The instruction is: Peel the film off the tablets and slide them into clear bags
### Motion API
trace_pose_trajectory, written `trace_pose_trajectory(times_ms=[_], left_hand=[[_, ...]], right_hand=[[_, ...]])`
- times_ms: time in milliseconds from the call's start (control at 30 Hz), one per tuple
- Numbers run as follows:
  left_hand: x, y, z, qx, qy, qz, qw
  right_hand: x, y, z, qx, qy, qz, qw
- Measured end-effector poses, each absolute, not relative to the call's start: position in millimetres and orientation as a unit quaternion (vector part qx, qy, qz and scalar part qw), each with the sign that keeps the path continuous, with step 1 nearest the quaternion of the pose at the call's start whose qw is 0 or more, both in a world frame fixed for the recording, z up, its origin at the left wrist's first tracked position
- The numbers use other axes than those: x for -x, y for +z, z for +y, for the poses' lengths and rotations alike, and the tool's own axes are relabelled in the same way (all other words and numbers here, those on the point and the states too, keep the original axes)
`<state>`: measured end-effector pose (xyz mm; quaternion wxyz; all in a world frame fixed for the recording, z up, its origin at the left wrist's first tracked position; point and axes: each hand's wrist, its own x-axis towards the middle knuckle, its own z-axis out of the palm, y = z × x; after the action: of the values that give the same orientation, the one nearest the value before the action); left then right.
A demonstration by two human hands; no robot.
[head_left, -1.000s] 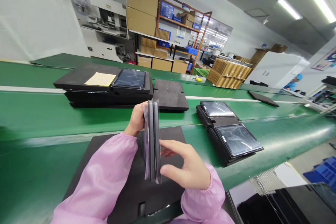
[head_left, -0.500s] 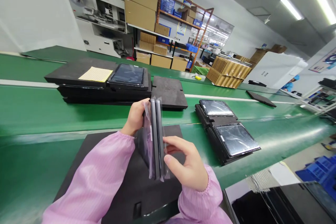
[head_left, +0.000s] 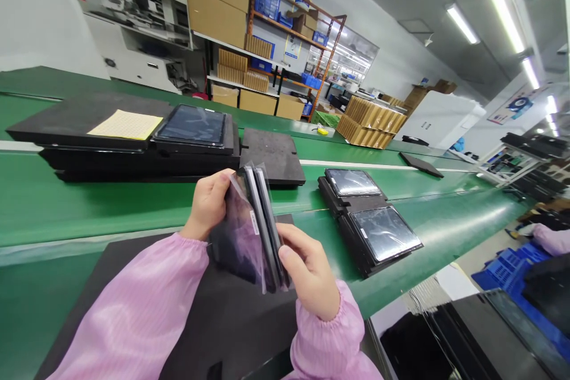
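Both my hands hold a pair of dark tablets (head_left: 262, 225) on edge, each in a clear plastic bag, above a black foam tray (head_left: 214, 314) at the near edge. My left hand (head_left: 209, 202) grips the far top corner with its fingers curled round the bag. My right hand (head_left: 307, 273) clasps the near lower edge, thumb against the side. Pink sleeves cover both my arms.
A green conveyor belt (head_left: 89, 202) runs across. On it lie stacked black trays with a yellow sheet (head_left: 127, 124) and a tablet (head_left: 191, 126), a flat black tray (head_left: 271, 157) and two bagged tablets on trays (head_left: 385, 236). Shelves with cartons stand behind. Another person's pink sleeve (head_left: 550, 237) shows at right.
The tablets have tilted, their top leaning left, and the bag's face now shows. My right hand has closed from spread fingers onto the near edge. The view has swung right.
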<state>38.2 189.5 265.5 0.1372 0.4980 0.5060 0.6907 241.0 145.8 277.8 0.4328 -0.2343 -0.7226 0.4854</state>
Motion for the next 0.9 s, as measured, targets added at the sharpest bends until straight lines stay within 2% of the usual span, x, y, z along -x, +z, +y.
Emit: trace_pose_trajectory(times_ms=[167,667,900], left_hand=[[-41.4,268.7,188.0,-0.502,0.684,0.512,0.134],[-37.0,265.0,191.4,-0.492,0.691,0.518,0.108],[-38.1,264.9,195.5,-0.506,0.672,0.529,0.113]], right_hand=[[-233.3,274.3,148.0,0.210,0.548,-0.680,0.440],[-231.1,281.7,157.1,0.217,0.563,-0.694,0.393],[-231.6,268.0,156.4,0.213,0.615,-0.636,0.414]])
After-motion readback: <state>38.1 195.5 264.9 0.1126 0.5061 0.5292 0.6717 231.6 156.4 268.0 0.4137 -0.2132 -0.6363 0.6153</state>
